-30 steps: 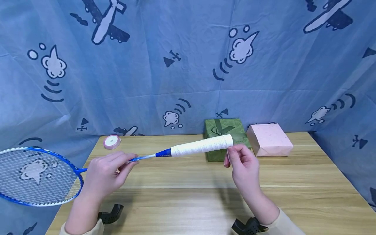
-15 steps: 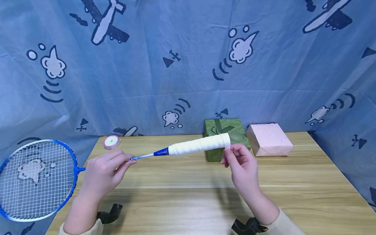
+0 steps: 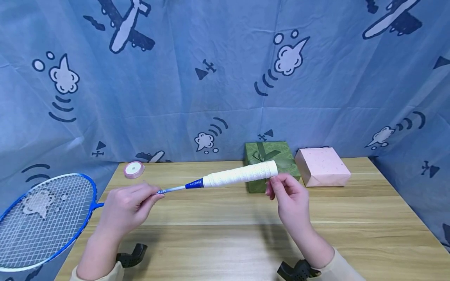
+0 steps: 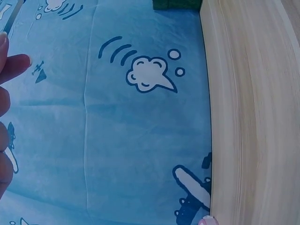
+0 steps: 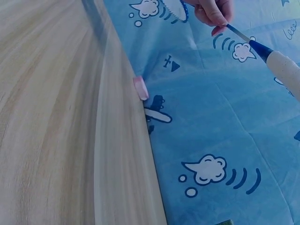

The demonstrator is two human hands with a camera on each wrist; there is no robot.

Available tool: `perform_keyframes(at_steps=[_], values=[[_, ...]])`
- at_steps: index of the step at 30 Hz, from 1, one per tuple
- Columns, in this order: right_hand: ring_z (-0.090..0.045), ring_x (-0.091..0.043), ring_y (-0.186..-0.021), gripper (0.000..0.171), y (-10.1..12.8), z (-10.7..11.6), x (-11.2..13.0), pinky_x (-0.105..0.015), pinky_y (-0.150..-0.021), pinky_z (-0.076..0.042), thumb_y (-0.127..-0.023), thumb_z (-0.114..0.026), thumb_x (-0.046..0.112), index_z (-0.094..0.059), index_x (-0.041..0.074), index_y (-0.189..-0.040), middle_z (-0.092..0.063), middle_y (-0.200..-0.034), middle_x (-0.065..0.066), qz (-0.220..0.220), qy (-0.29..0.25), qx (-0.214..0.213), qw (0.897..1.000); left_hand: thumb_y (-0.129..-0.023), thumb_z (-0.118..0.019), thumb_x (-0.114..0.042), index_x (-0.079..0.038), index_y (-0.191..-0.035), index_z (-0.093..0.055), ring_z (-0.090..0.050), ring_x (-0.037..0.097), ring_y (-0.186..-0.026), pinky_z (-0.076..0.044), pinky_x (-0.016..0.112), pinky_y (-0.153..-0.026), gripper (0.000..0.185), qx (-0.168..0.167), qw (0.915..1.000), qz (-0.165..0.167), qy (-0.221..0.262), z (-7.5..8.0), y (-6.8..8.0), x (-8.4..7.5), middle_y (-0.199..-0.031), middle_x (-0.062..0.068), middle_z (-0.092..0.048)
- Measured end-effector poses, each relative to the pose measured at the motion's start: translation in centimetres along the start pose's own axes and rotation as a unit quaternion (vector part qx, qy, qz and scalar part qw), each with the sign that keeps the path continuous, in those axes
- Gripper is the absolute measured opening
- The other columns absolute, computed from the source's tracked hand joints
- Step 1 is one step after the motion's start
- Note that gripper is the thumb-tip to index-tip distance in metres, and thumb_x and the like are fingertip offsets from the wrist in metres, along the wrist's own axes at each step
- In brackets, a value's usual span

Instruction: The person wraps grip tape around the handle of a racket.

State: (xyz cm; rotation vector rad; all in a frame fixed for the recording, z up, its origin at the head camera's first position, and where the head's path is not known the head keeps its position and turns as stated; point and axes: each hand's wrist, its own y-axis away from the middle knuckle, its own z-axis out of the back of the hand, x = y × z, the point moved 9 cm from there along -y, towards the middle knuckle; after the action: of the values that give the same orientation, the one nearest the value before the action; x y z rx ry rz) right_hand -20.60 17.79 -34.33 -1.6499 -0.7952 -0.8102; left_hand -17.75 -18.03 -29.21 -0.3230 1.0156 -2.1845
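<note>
A blue and white badminton racket [image 3: 176,188] is held up over the table, its strung head out to the left. My left hand [image 3: 124,208] pinches the thin shaft between thumb and fingertips. White grip tape [image 3: 239,175] covers the handle in wound layers, with a blue band at its upper end. At the butt end, thumb and fingertips of my right hand [image 3: 292,199] pinch the tape's lower edge. Only part of the left hand's fingers [image 4: 16,68] shows in the left wrist view. The right wrist view shows the handle [image 5: 283,70] slanting away from the left hand.
Behind the handle stands a green gift box [image 3: 281,150] with a ribbon bow, beside a pink box [image 3: 323,166]. A pink ribbon roll [image 3: 134,170] lies at the wooden table's [image 3: 218,238] back left. A blue printed curtain [image 3: 225,89] hangs behind.
The racket has rolled about its shaft: its head turned from a narrow slant to face-on, then to an opposite tilt. Both hands have stayed almost in place.
</note>
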Motion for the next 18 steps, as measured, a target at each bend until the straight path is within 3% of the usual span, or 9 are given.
perform_keyframes(at_steps=[10,18], values=[[-0.061,-0.012,-0.064,0.019,0.01,0.31,-0.21,-0.021,-0.056,-0.051,-0.102,-0.057,-0.005,-0.06,-0.013,-0.085,-0.066,-0.074,-0.004,-0.017,-0.004,-0.015,1.0,-0.106,-0.054,-0.046,-0.019,-0.084,-0.074,-0.04,-0.005,-0.052,-0.03,0.01,-0.047,0.04,0.023,0.9995,0.006,0.021,-0.42,0.13,0.06,-0.068,-0.015,-0.06],[-0.061,-0.012,-0.066,0.018,0.01,0.2,-0.16,-0.022,-0.056,-0.05,-0.102,-0.055,-0.006,-0.058,-0.014,-0.086,-0.066,-0.079,-0.006,-0.007,-0.02,-0.006,1.0,-0.104,-0.059,-0.044,-0.02,-0.086,-0.075,-0.041,-0.004,-0.051,-0.029,0.011,-0.046,0.034,0.014,0.9996,-0.001,0.023,-0.34,0.04,-0.15,-0.066,-0.015,-0.06]])
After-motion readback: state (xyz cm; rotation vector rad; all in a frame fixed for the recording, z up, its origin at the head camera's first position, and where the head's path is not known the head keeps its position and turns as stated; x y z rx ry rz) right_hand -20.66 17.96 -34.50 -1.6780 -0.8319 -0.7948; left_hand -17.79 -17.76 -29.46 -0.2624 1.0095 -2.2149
